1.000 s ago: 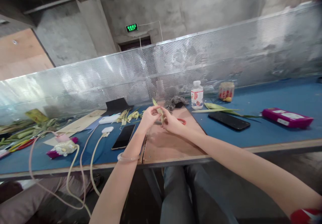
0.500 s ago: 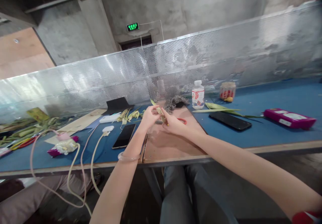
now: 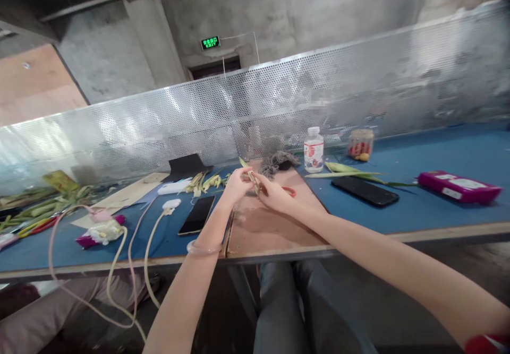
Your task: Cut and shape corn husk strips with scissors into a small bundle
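Observation:
My left hand (image 3: pixel 238 184) and my right hand (image 3: pixel 274 193) meet over the brown board (image 3: pixel 271 232). Both have their fingers closed on a narrow, pale yellow-green leaf strip (image 3: pixel 256 183), perhaps a piece of corn husk. Its pointed tip sticks up past my left fingers; the fingers cover much of the rest. Just beyond my right hand, the red handle (image 3: pixel 289 190) of a tool lies on the board, partly hidden. A tangle of grey yarn (image 3: pixel 274 163) sits behind the hands.
Husk pieces (image 3: pixel 203 181) and a phone (image 3: pixel 197 215) lie to the left, near white cables (image 3: pixel 149 242). On the right are a bottle (image 3: pixel 314 151), a jar (image 3: pixel 360 144), long leaves (image 3: pixel 345 169), a black phone (image 3: pixel 364 190) and a purple pack (image 3: pixel 458 187). A perforated metal screen (image 3: pixel 279 94) stands behind.
The leaf strip has turned a little between my fingers, and my right fingertips have shifted slightly on it. Everything else on the table stays where it was.

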`<action>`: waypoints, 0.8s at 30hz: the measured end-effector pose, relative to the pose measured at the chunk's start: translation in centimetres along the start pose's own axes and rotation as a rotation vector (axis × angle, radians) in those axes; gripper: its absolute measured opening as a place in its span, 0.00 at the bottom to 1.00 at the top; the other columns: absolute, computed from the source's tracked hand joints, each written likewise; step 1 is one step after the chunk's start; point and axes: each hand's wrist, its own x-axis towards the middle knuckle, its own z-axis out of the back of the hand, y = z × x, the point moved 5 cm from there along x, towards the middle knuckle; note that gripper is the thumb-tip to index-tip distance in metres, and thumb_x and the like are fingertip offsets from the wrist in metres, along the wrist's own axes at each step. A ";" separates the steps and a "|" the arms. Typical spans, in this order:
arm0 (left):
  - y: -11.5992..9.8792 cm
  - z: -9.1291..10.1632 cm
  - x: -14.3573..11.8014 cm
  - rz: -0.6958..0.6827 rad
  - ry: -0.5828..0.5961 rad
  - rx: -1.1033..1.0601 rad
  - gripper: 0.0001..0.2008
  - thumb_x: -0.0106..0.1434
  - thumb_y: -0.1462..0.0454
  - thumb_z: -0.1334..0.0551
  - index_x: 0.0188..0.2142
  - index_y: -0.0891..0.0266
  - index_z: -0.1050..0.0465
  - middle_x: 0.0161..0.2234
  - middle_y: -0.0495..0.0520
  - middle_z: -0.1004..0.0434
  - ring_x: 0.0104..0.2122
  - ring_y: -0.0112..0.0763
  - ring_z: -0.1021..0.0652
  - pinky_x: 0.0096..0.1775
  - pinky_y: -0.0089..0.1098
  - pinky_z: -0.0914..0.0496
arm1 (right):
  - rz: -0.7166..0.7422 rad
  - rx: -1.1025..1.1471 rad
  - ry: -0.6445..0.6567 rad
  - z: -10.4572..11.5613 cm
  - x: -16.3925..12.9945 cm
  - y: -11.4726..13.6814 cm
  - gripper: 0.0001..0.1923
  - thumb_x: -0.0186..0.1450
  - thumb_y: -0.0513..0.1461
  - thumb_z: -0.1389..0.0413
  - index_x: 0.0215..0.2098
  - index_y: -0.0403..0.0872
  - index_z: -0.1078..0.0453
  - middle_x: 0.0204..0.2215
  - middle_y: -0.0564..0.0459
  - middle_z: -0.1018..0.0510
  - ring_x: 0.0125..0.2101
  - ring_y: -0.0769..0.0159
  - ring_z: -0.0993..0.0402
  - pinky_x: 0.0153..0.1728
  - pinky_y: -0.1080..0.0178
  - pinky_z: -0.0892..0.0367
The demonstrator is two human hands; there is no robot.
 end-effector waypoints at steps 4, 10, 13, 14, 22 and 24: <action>0.0 -0.1 0.0 0.006 0.026 -0.049 0.27 0.47 0.68 0.33 0.49 0.68 0.31 0.43 0.64 0.23 0.39 0.40 0.21 0.42 0.39 0.28 | -0.059 0.071 -0.053 0.6 0.1 -0.1 0.30 0.56 0.28 0.53 0.57 0.41 0.36 0.36 0.45 0.21 0.25 0.68 0.29 0.31 0.66 0.30; 0.1 0.0 0.0 0.022 0.035 -0.095 0.28 0.47 0.69 0.33 0.50 0.69 0.31 0.45 0.65 0.24 0.42 0.42 0.22 0.44 0.41 0.28 | -0.124 0.229 -0.083 1.1 0.5 -0.9 0.26 0.54 0.27 0.54 0.46 0.43 0.25 0.33 0.47 0.20 0.26 0.69 0.30 0.31 0.68 0.32; -0.1 0.0 0.0 0.021 0.036 -0.122 0.28 0.49 0.68 0.33 0.51 0.69 0.32 0.47 0.64 0.25 0.43 0.41 0.22 0.45 0.41 0.28 | -0.183 0.351 -0.088 0.9 0.5 -1.5 0.25 0.56 0.28 0.54 0.48 0.41 0.26 0.28 0.49 0.20 0.24 0.71 0.31 0.28 0.69 0.32; -0.1 0.0 0.0 0.019 0.036 -0.133 0.28 0.49 0.68 0.34 0.52 0.68 0.32 0.48 0.64 0.25 0.43 0.41 0.22 0.45 0.41 0.28 | -0.201 0.394 -0.087 0.7 0.5 -1.8 0.25 0.56 0.29 0.54 0.50 0.40 0.27 0.27 0.50 0.21 0.23 0.71 0.31 0.27 0.69 0.32; -0.2 0.0 0.2 0.012 0.020 -0.206 0.29 0.49 0.69 0.33 0.52 0.68 0.32 0.49 0.63 0.25 0.44 0.39 0.23 0.47 0.40 0.29 | -0.251 0.615 -0.102 0.1 0.8 -2.9 0.25 0.57 0.33 0.52 0.53 0.37 0.30 0.27 0.52 0.22 0.23 0.71 0.32 0.25 0.69 0.33; -0.3 0.0 0.1 0.014 0.022 -0.203 0.30 0.48 0.69 0.33 0.52 0.68 0.32 0.48 0.63 0.25 0.44 0.40 0.22 0.47 0.40 0.29 | -0.242 0.639 -0.102 -0.1 0.7 -2.9 0.26 0.57 0.33 0.51 0.54 0.39 0.32 0.26 0.53 0.23 0.23 0.72 0.32 0.25 0.69 0.34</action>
